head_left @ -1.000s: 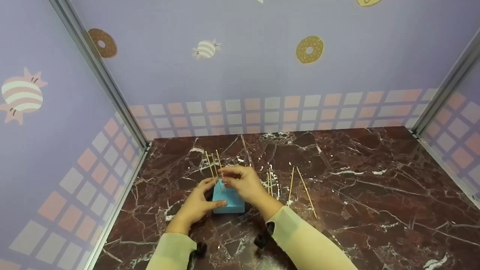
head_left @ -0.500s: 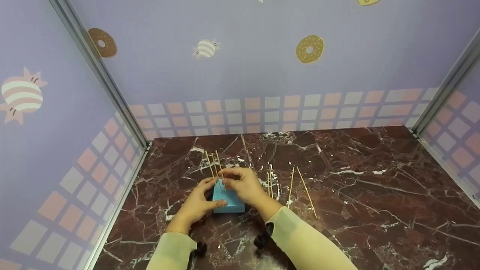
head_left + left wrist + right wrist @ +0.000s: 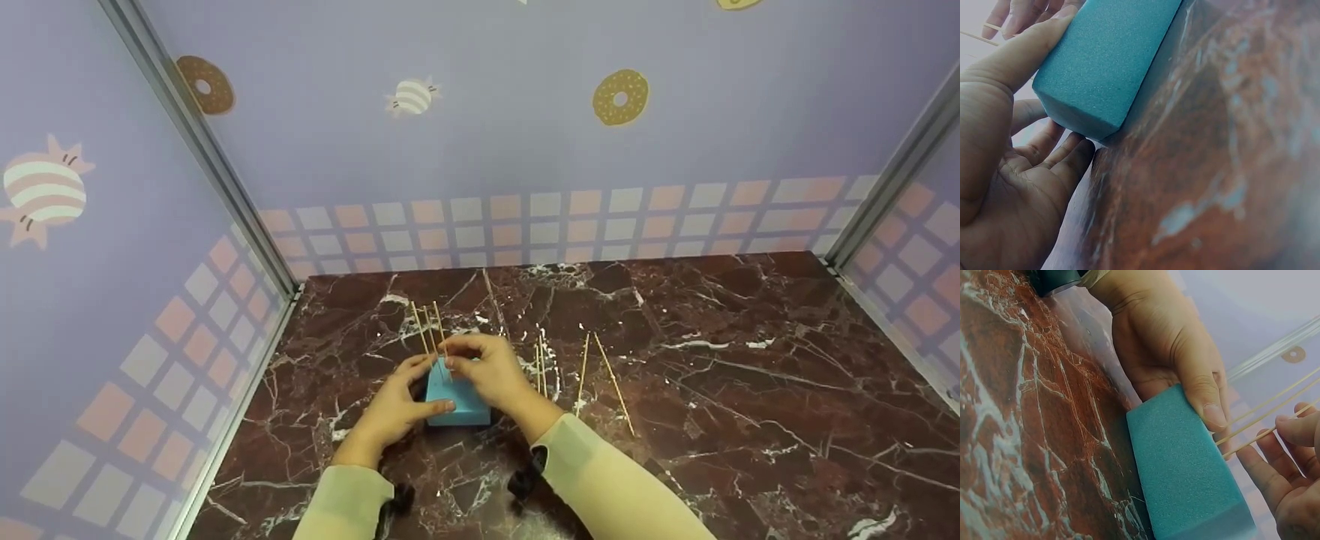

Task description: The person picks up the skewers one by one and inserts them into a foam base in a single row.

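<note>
Gripping blue block (image 3: 470, 403) on marbled table (image 3: 712, 420) with left hand (image 3: 394, 409), laying thumb at top edge, fingers along left side; pinching thin stick (image 3: 1252, 441) with right hand (image 3: 487, 369), angled in from right over far end.

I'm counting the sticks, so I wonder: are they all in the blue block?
No, several sticks lie on the table, apart from the blue block.
</note>
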A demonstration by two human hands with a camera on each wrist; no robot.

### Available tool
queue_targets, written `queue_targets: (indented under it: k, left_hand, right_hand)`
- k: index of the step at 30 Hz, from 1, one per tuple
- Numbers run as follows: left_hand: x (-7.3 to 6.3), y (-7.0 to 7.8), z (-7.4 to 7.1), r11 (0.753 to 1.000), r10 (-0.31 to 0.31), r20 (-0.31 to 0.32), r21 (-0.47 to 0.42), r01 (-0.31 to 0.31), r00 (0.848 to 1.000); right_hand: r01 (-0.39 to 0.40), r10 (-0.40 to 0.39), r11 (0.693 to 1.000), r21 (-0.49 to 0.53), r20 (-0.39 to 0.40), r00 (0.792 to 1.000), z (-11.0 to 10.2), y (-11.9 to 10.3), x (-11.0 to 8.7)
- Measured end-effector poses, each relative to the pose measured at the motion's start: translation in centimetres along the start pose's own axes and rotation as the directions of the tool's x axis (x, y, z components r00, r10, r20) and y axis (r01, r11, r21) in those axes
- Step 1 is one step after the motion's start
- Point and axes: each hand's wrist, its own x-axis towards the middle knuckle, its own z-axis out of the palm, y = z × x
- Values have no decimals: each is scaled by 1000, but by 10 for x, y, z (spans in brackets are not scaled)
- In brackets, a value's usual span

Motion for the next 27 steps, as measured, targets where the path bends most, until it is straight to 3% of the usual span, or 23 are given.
queue_targets:
  k: [16, 23, 27]
  left_hand:
    - [-2, 2, 0, 1000, -7, 5, -9, 7, 1000]
    - [-1, 1, 0, 1000, -9, 5, -14, 9, 1000]
    - [-1, 1, 0, 1000, -9, -1, -4, 9, 1000]
  right_hand:
    - [-37, 37, 999, -26, 10, 999, -1, -1, -3]
    - [-20, 22, 988, -155, 9, 1000, -6, -6, -6]
    - [-25, 30, 988, -152, 31, 999, -17, -12, -9]
